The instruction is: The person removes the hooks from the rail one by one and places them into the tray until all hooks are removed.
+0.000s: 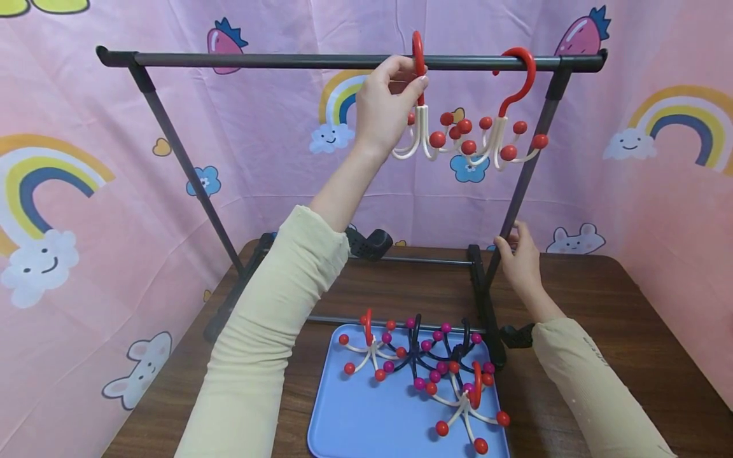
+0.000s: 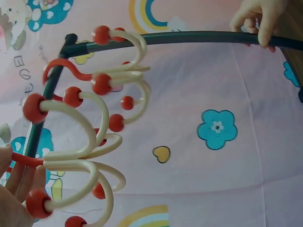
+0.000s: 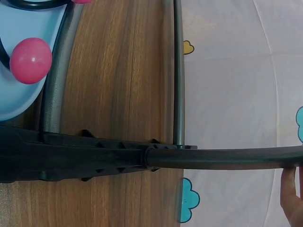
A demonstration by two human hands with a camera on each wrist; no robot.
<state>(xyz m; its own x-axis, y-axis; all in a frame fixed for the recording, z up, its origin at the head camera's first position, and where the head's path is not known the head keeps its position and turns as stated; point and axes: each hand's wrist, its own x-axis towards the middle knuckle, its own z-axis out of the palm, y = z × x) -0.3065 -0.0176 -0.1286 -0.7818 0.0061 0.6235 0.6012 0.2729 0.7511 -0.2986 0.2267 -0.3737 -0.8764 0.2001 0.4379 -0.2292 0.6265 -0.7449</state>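
Observation:
My left hand [image 1: 385, 105] pinches the red hook of a white multi-arm hanger [image 1: 422, 130] with red ball tips. The hook passes over the top rail [image 1: 275, 61] of a black garment rack. In the left wrist view, that hanger's white arms [image 2: 71, 164] spread from the hook beside my fingers. A second, similar hanger [image 1: 499, 137] hangs by its red hook nearer the rail's right end. Lower down, my right hand [image 1: 522, 264] grips the rack's right upright post [image 1: 528, 168]; in the right wrist view only its fingertips [image 3: 289, 189] show against the post.
A blue tray [image 1: 366, 423] lies on the brown wooden table [image 1: 572, 292]. On it rest white hangers with red balls [image 1: 466, 404] and black hangers with magenta balls [image 1: 415, 353]. The rack's black feet [image 1: 487, 324] stand around the tray's far side. Patterned pink cloth [image 1: 275, 127] hangs behind.

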